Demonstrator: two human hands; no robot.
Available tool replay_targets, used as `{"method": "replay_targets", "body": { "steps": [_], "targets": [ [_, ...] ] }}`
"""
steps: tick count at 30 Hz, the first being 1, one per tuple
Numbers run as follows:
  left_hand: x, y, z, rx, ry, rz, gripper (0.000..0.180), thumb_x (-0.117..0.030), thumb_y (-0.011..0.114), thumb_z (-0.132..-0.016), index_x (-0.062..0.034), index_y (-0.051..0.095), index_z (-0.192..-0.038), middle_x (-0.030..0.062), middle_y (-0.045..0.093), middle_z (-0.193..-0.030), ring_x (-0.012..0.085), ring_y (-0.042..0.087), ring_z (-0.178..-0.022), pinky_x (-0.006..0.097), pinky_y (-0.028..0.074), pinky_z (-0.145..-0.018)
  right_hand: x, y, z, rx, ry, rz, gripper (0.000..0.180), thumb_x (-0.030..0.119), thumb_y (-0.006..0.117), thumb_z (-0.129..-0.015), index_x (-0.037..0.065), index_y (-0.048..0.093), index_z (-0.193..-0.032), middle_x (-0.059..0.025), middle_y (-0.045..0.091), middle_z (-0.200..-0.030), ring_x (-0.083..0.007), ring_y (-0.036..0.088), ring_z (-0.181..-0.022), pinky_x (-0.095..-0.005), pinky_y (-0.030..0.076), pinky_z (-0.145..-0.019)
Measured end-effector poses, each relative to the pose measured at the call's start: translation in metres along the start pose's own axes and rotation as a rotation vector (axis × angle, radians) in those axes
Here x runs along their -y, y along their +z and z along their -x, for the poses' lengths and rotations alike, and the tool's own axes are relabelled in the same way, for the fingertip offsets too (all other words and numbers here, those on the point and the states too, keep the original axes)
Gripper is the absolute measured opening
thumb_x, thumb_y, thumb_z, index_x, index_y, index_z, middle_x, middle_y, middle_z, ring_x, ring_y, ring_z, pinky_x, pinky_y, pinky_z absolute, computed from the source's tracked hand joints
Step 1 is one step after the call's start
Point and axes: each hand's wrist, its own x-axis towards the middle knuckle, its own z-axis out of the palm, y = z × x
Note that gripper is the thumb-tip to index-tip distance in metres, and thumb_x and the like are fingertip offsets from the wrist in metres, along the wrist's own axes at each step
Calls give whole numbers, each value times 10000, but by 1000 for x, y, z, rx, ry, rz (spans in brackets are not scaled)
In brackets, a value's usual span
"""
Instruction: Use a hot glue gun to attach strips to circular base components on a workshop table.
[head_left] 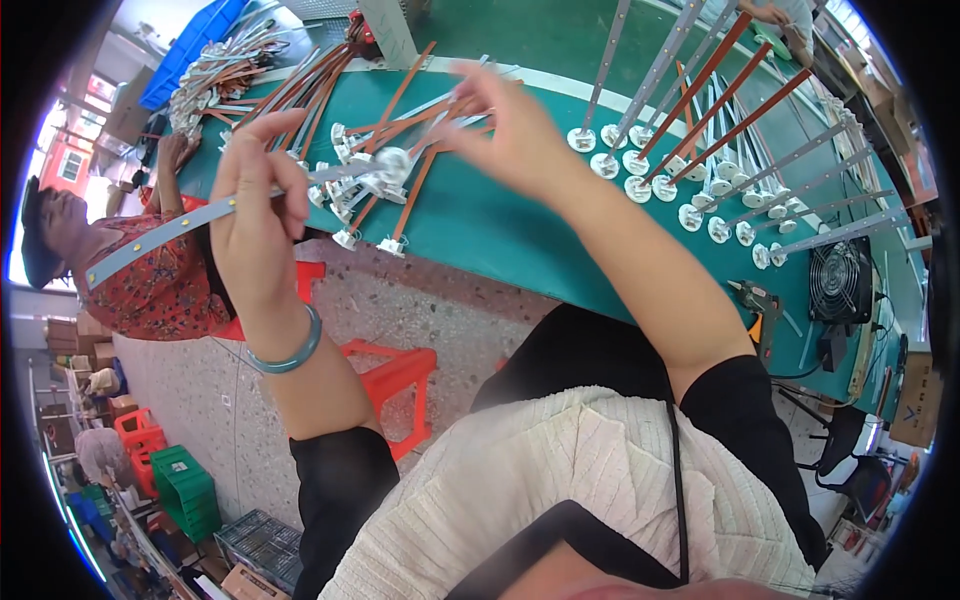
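My left hand (255,215) is closed around a thin light-grey LED strip (165,235) dotted with small yellow squares. The strip slants across the fingers, and a blurred round white base (391,165) sits at its far end. My right hand (515,135) is raised over the table, slightly smeared, its thumb and fingers spread with nothing visible between them. Beneath and between both hands lies a loose pile of strips (408,200), some orange-brown and some silver, with white end pieces (345,238) toward the table's near edge.
On the green table (480,225), several strips stand upright in round white bases (637,188) at right. A glue gun (757,305) and a black fan (838,280) are beyond my right elbow. A co-worker (150,255) sits at left. A red stool (400,385) stands below the table edge.
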Motion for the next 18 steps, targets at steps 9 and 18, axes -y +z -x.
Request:
{"method": "replay_targets", "body": {
  "steps": [9,18],
  "targets": [
    [12,70,48,206,40,506,336,-71,666,-884,42,605,-1194,164,669,-1053,80,589,-713,215,455,-599,43,-62,126,510,153,-187,278,180,688,-918,51,672,-1164,-79,705,-863,-227,697,-744,-347,536,-679],
    [65,62,140,817,-456,-212,197,-47,702,-867,-25,663,-675,-3,585,-659,97,535,-626,263,401,-571,8,-172,284,-63,350,-547,156,73,636,-927,-23,711,-1024,-101,708,-774,-161,697,-689,-287,545,-646]
  ]
}}
